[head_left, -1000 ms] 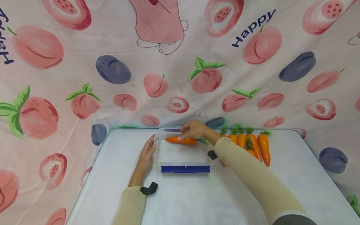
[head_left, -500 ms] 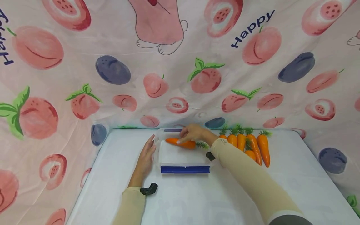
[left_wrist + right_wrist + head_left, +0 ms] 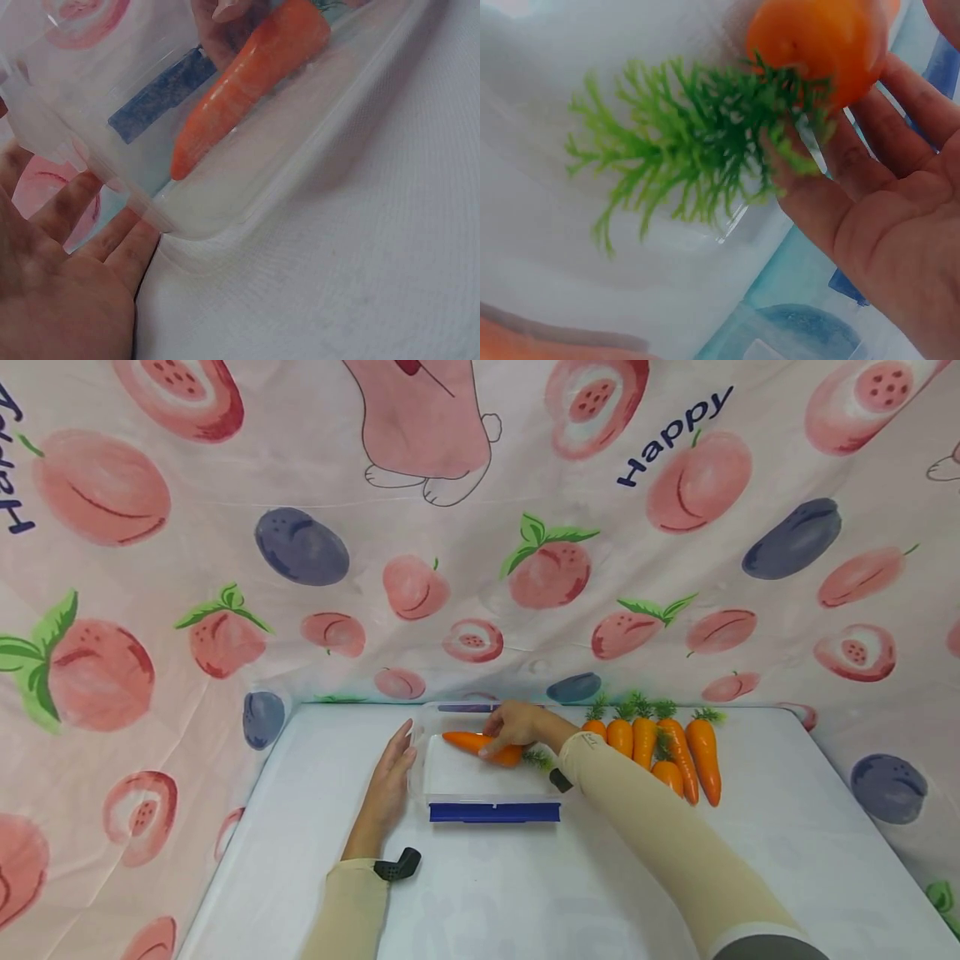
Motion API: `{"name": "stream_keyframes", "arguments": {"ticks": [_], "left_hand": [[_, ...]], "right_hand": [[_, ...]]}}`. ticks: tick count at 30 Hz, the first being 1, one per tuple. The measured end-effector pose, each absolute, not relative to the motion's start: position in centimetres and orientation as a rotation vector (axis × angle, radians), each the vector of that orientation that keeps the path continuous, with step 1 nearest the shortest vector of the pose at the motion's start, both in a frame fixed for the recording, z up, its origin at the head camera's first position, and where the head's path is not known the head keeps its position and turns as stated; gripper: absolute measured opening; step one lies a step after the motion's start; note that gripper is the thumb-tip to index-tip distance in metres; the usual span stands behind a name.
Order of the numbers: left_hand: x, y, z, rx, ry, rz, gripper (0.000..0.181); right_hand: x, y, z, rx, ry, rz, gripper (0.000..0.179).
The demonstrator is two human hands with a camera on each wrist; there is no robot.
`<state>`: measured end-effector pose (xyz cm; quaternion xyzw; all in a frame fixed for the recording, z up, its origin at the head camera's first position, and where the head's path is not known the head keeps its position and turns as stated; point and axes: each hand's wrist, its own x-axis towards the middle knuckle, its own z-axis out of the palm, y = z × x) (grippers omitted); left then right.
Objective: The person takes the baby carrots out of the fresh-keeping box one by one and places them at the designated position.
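Note:
A clear plastic box (image 3: pixel 450 777) with blue clips sits on the table. My left hand (image 3: pixel 388 774) is beside its left wall, fingers straight and fingertips at the wall, as the left wrist view also shows. Inside the box lies an orange toy carrot (image 3: pixel 513 757), slanted with its tip to the left and its green top to the right. My right hand (image 3: pixel 517 725) reaches in from the back right and holds the carrot between thumb and fingers. Through the box wall, the left wrist view shows the carrot (image 3: pixel 247 90) close over the box floor.
Several more carrots (image 3: pixel 702 756) lie to the right of the box, green tops toward the back, partly behind the right sleeve (image 3: pixel 645 810). A fruit-printed cloth (image 3: pixel 480 552) hangs behind the white table (image 3: pixel 487 893). A blue clip (image 3: pixel 495 812) juts from the box's front.
My right hand has shifted slightly right and toward me. The carrot has turned, its green end coming nearer to the front of the box. The left hand has kept its place.

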<state>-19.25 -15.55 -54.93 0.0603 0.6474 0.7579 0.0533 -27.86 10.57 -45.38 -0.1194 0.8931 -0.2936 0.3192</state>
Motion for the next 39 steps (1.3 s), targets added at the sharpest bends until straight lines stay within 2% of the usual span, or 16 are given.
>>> {"name": "stream_keyframes", "arguments": {"ticks": [6,17,39], "left_hand": [[-19.3,-15.5,-54.9,0.17,1.973,2.302,0.055],[-19.2,-15.4,-54.9,0.157,1.964,2.306,0.055],[-19.2,-15.5,-55.0,0.198,1.915,2.348,0.058]], "right_hand": [[-27.8,10.5,-45.5,-0.214,2.336,-0.737,0.051],[-27.9,11.0,-45.7,-0.219,2.327,-0.687,0.041],[-27.7,13.3,-42.4,-0.253,2.191,-0.99,0.048]]}}
